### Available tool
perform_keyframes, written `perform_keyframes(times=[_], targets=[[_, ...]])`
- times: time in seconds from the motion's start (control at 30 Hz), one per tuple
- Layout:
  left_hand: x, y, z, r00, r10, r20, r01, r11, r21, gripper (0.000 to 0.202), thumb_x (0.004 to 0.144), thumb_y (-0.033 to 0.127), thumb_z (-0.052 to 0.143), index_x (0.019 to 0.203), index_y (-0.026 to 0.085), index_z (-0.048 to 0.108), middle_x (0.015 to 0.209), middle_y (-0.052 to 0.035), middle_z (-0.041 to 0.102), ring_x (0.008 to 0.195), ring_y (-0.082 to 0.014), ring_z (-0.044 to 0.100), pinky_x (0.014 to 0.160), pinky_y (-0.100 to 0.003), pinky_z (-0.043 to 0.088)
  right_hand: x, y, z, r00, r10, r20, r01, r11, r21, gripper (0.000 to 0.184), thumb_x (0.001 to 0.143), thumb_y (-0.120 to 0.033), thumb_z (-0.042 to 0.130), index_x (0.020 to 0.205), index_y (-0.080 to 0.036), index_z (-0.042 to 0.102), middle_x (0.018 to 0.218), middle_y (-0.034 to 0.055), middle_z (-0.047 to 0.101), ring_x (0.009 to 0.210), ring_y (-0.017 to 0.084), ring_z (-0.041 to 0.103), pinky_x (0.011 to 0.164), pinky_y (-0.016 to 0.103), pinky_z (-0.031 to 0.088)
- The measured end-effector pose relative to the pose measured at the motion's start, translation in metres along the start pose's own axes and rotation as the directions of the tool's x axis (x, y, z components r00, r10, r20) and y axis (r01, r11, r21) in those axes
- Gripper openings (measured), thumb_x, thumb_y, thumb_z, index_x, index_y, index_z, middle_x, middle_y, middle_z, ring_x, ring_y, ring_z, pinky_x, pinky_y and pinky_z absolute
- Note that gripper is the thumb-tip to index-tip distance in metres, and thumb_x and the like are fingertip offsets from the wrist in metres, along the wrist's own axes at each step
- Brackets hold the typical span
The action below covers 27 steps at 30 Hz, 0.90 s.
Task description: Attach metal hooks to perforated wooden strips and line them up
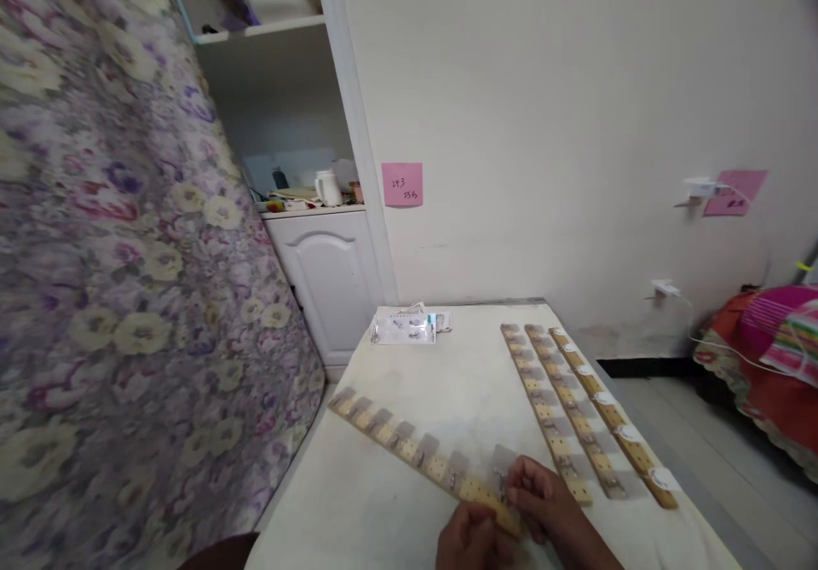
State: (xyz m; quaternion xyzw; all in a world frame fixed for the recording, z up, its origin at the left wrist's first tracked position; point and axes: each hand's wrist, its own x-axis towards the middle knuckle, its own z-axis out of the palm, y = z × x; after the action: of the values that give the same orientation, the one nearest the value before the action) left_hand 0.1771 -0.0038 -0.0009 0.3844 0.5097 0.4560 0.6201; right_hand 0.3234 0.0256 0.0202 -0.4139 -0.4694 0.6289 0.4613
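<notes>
A light wooden strip [414,461] with rows of small holes lies diagonally on the table. Small clear plastic cards with little metal pieces stand along it. At its near end, the curled fingers of my left hand [469,538] grip the strip. Just to the right, my right hand [542,495] pinches a clear plastic card [504,459] with a small metal piece on it, beside the strip's holes. The metal piece is too small to name. The fingertips of both hands are close together, and my right hand partly hides the strip's end.
Three more strips lie on the table's right side: two pale strips [543,404] [578,417] with clear cards, and a browner strip [617,425] with white round pieces. Flat printed packets [404,329] lie at the far edge of the cloth-covered table [358,493]. A floral curtain [128,297] hangs left.
</notes>
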Motion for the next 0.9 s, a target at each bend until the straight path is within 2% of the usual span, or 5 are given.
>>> perform_keyframes(times=[0.17,0.37,0.53,0.73,0.9], targets=[[-0.004,0.009,0.009,1.0,0.001,-0.004,-0.001,0.998,-0.059,0.047,0.056,0.059,0.07,0.067,0.017,0.053,0.045,0.0033,0.057,0.03,-0.0046,0.039,0.037,-0.019,0.02,-0.007,0.0,0.006,0.999,0.037,0.016,-0.034,0.993,-0.117,0.023,0.066,-0.035,0.063,0.066,-0.02,0.046,0.049,-0.0105,0.042,0.036,0.003,0.031,0.032,0.016,0.019],[-0.005,0.009,0.003,0.999,-0.043,-0.012,0.042,0.999,-0.017,0.043,0.057,0.056,0.069,0.061,0.019,0.048,0.042,0.0036,0.057,0.029,-0.0052,0.041,0.036,-0.019,0.021,-0.009,-0.004,0.002,0.999,0.027,0.025,-0.018,0.957,-0.289,0.012,0.066,-0.026,0.06,0.071,-0.018,0.052,0.06,-0.0063,0.049,0.045,0.005,0.04,0.038,0.018,0.026],[-0.002,0.01,0.003,0.992,-0.121,-0.023,0.122,0.991,0.047,0.035,0.059,0.05,0.064,0.057,0.02,0.046,0.035,0.0051,0.051,0.026,-0.0054,0.038,0.032,-0.018,0.018,-0.003,-0.008,-0.004,0.994,-0.1,-0.054,0.061,0.871,-0.488,0.014,0.073,-0.026,0.054,0.083,-0.017,0.06,0.071,-0.0011,0.058,0.065,0.013,0.054,0.059,0.024,0.04],[0.003,0.014,0.007,0.977,-0.192,-0.094,0.202,0.973,0.11,0.025,0.063,0.043,0.053,0.056,0.021,0.046,0.038,0.0034,0.054,0.023,-0.0072,0.041,0.027,-0.018,0.016,0.004,-0.002,0.0,0.986,-0.128,-0.111,0.027,0.764,-0.644,0.015,0.078,-0.029,0.049,0.084,-0.02,0.059,0.068,-0.0014,0.06,0.064,0.016,0.055,0.062,0.027,0.04],[0.005,0.012,0.007,0.969,-0.222,-0.111,0.234,0.966,0.111,0.033,0.062,0.051,0.056,0.055,0.02,0.046,0.038,0.003,0.053,0.025,-0.0081,0.043,0.028,-0.019,0.018,0.012,0.009,-0.001,0.983,-0.123,-0.134,-0.002,0.728,-0.685,0.016,0.078,-0.03,0.049,0.083,-0.021,0.06,0.072,0.0,0.063,0.069,0.017,0.059,0.065,0.028,0.042]])
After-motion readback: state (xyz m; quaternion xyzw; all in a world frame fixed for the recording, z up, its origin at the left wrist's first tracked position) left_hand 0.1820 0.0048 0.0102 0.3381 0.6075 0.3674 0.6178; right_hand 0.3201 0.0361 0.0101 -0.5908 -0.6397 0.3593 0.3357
